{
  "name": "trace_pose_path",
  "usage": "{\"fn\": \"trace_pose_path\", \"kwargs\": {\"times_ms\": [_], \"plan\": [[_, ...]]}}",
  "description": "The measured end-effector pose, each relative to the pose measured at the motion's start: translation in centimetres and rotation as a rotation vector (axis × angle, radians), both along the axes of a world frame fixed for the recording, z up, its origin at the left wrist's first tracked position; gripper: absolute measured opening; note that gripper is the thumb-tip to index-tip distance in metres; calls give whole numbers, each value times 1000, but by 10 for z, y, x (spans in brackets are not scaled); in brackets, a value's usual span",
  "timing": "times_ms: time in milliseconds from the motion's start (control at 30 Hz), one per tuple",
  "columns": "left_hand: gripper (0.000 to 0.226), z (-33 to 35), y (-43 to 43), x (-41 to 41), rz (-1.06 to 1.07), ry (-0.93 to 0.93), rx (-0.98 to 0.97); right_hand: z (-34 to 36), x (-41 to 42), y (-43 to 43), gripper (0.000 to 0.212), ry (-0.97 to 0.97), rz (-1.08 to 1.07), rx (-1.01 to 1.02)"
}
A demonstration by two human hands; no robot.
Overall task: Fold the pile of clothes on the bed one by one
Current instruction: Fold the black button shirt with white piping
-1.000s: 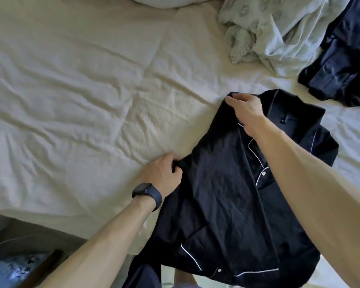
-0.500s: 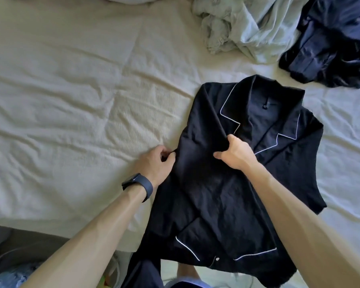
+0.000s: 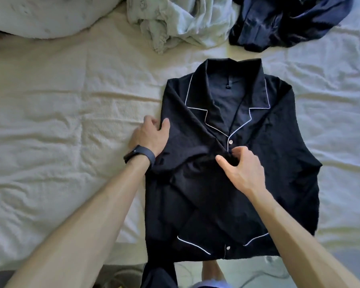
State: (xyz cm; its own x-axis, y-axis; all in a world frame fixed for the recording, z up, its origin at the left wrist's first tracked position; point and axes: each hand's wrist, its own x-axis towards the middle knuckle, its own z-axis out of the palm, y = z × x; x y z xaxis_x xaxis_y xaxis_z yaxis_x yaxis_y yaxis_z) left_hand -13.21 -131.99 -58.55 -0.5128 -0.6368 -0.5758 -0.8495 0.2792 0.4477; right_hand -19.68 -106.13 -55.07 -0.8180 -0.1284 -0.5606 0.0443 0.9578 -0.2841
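Shirt [image 3: 279,163], black with white piping, lies front up on the bed [image 3: 60,121], its collar pointing away from the person. The left hand [image 3: 149,138] holds the shirt's left edge in a closed grip, thumb on top. The right hand [image 3: 243,171] pinches a fold of cloth at the middle, just below a button.

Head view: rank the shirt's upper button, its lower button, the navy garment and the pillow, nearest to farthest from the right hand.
From the right hand, pinching the black shirt:
1. Upper button, just above its fingertips.
2. Lower button, at the hem.
3. Navy garment, top right.
4. Pillow, top left.
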Motion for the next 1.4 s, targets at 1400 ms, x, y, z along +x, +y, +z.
{"fn": "trace_pose_path", "kwargs": {"times_ms": [1400], "plan": [[95, -13, 245, 295, 513, -91, 71, -24, 146, 353, 96, -155, -538, -116]]}}
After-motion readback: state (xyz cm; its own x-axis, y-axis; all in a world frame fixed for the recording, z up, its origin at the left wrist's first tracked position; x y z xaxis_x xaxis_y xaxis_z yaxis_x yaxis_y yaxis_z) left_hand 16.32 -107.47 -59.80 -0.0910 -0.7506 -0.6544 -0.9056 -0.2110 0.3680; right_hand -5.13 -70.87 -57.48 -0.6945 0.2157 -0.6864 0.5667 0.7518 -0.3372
